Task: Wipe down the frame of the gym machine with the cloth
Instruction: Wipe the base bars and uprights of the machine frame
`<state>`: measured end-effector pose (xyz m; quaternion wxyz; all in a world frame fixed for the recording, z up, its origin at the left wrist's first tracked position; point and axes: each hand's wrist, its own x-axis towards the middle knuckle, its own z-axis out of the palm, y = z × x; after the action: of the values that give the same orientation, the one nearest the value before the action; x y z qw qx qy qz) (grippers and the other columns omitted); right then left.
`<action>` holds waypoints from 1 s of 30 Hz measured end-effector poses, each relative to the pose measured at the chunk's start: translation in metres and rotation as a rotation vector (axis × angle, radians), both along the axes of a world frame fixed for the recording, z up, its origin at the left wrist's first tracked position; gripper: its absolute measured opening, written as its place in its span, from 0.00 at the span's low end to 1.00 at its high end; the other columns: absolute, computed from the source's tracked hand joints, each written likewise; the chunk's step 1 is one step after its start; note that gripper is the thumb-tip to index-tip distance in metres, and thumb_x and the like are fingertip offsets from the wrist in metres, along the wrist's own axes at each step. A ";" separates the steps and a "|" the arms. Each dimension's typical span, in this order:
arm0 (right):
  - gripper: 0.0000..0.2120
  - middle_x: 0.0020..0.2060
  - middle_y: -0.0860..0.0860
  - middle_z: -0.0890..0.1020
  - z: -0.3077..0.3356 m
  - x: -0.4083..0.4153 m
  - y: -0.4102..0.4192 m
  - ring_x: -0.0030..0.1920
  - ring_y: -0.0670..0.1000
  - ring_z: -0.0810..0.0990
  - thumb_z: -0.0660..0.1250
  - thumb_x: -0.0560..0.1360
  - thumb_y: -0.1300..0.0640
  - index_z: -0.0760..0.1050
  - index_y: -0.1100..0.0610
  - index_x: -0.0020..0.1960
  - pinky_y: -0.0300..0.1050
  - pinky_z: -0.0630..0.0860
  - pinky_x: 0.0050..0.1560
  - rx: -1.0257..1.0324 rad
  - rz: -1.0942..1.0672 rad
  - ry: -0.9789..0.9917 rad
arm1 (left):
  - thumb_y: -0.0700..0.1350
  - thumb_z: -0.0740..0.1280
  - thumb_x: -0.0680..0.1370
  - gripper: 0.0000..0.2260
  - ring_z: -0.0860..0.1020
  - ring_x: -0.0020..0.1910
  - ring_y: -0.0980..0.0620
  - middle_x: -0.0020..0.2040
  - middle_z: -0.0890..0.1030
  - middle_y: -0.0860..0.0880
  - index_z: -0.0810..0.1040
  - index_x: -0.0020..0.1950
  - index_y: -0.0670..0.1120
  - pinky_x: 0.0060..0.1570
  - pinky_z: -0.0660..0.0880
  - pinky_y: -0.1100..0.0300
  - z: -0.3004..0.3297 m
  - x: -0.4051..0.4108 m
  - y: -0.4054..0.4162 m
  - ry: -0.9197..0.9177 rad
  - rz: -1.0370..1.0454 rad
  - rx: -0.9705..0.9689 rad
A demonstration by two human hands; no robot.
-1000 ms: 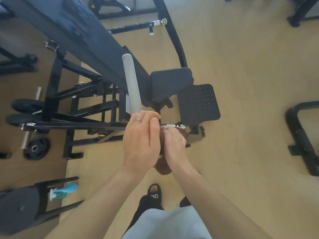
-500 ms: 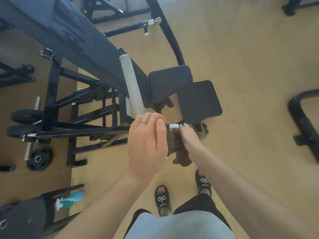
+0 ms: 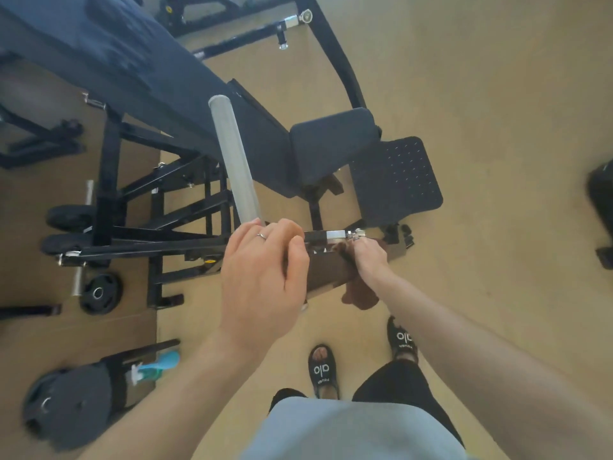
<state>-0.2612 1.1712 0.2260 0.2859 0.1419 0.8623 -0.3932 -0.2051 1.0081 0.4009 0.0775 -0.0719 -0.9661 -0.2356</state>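
A black gym machine frame (image 3: 152, 242) stands ahead, with a dark padded bench and a seat pad (image 3: 331, 141). A silver weight sleeve (image 3: 234, 161) sticks up toward me. My left hand (image 3: 265, 277) grips the frame arm at the base of that sleeve, a ring on one finger. My right hand (image 3: 366, 257) holds a brown cloth (image 3: 360, 293) against the frame arm near its chrome end (image 3: 338, 234). Part of the cloth hangs below my wrist.
A perforated black footplate (image 3: 396, 179) lies right of the seat. Weight plates (image 3: 99, 293) and a second stack (image 3: 66, 406) sit on the floor at left, with a teal spray bottle (image 3: 156, 363) beside them. Another machine's black base (image 3: 602, 200) is at the right edge. My sandalled feet (image 3: 323, 370) stand below.
My right hand with the cloth has slid rightward along the frame arm, away from my left hand. My feet have come into view as the camera tilted.
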 end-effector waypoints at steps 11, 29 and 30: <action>0.16 0.66 0.52 0.76 -0.008 0.031 -0.022 0.72 0.54 0.69 0.60 0.84 0.51 0.72 0.56 0.69 0.55 0.60 0.76 -0.010 0.123 0.296 | 0.50 0.37 0.81 0.24 0.77 0.54 0.44 0.60 0.75 0.45 0.67 0.67 0.47 0.45 0.66 0.51 -0.003 -0.028 0.097 -0.408 -0.209 -0.879; 0.17 0.61 0.55 0.79 -0.178 -0.021 0.066 0.67 0.57 0.73 0.51 0.85 0.55 0.76 0.59 0.61 0.58 0.68 0.72 -0.246 -0.362 0.007 | 0.49 0.48 0.86 0.13 0.75 0.47 0.44 0.49 0.76 0.43 0.69 0.53 0.45 0.45 0.67 0.51 -0.190 -0.051 0.152 -0.351 -0.085 -1.013; 0.17 0.61 0.57 0.79 -0.187 -0.029 0.071 0.67 0.58 0.73 0.51 0.85 0.56 0.76 0.61 0.62 0.57 0.67 0.72 -0.215 -0.358 -0.042 | 0.48 0.48 0.86 0.13 0.74 0.45 0.44 0.47 0.75 0.43 0.68 0.52 0.45 0.44 0.67 0.51 -0.194 -0.051 0.151 -0.333 -0.096 -1.031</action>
<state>-0.2905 1.2418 0.0387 0.2427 0.2698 0.7702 -0.5245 -0.2558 1.1593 0.2070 -0.1327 -0.1063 -0.9512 0.2574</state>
